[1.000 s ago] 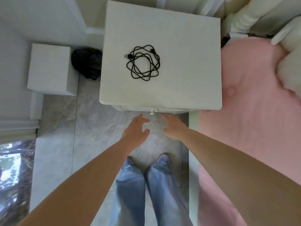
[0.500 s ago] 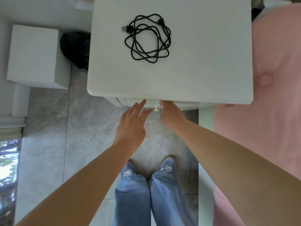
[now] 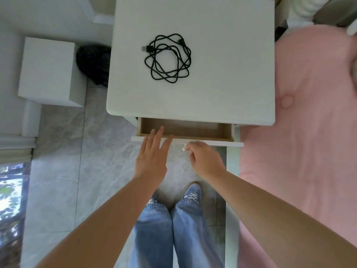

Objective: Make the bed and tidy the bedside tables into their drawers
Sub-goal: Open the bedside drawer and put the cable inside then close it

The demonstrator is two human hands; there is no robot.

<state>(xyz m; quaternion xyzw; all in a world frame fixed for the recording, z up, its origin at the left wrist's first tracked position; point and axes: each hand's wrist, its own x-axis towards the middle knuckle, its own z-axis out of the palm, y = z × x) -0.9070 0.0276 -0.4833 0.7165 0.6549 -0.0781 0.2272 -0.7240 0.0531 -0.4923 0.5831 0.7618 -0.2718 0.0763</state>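
A coiled black cable (image 3: 167, 58) lies on top of the white bedside table (image 3: 222, 78). Below the table's front edge its drawer (image 3: 193, 130) stands partly pulled out, showing a bare wooden inside. My right hand (image 3: 204, 159) pinches the small clear knob (image 3: 183, 147) on the drawer front. My left hand (image 3: 152, 157) hovers flat beside it, fingers straight, their tips over the drawer's front edge, holding nothing.
The pink bed (image 3: 309, 132) runs along the right, with a pale pillow (image 3: 301, 8) at its top. A white box (image 3: 48, 68) and a black bag (image 3: 94, 62) sit left of the table. My legs stand on the grey tiled floor (image 3: 77, 161).
The drawer, closed before, has slid out towards me with my right hand on its knob. My left hand has stayed open beside it.
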